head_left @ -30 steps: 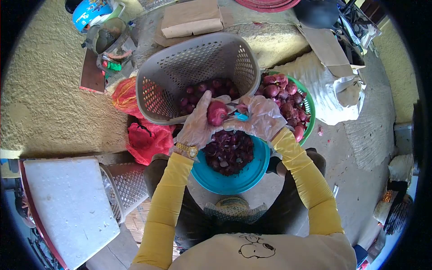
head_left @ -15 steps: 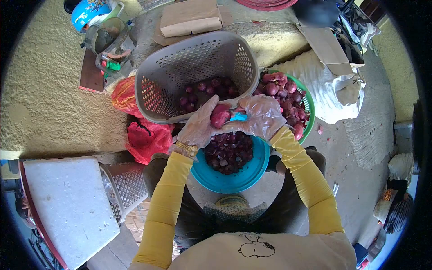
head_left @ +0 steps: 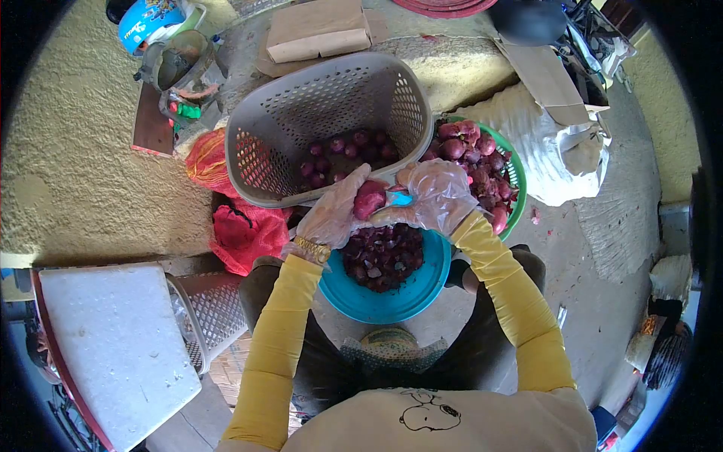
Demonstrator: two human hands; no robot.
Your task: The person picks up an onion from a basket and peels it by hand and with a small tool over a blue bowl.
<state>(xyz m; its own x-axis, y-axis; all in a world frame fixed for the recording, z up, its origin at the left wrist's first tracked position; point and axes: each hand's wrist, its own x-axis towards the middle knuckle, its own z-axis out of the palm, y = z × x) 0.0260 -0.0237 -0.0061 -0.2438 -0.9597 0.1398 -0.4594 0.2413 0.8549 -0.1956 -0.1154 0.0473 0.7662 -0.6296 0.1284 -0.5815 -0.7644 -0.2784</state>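
My left hand (head_left: 334, 209), in a clear plastic glove, is closed around a red onion (head_left: 368, 200). Opposite it, my gloved right hand (head_left: 438, 193) grips a small blue tool (head_left: 401, 199) against the onion's right side; its working end cannot be made out. Below both hands sits a blue basin (head_left: 343, 297) with dark red onion skins (head_left: 382, 260) in it. Just beyond them, a grey perforated basket (head_left: 252, 169) holds several purple onions (head_left: 337, 145) at its bottom. To the right, a green basket (head_left: 518, 177) is heaped with unpeeled red onions (head_left: 471, 151).
A red mesh sack (head_left: 245, 233) lies left of the grey basket. A white foam box lid (head_left: 117, 346) and a light crate (head_left: 215, 316) stand at lower left. On the right are a white sack (head_left: 553, 158) and cardboard (head_left: 546, 79). Another person's dark sleeve (head_left: 664, 307) shows at far right.
The onion has turned slightly in my left hand. The blue tool has shifted a little and tilted, and my right fingers have moved slightly. The baskets and basin have stayed in place.
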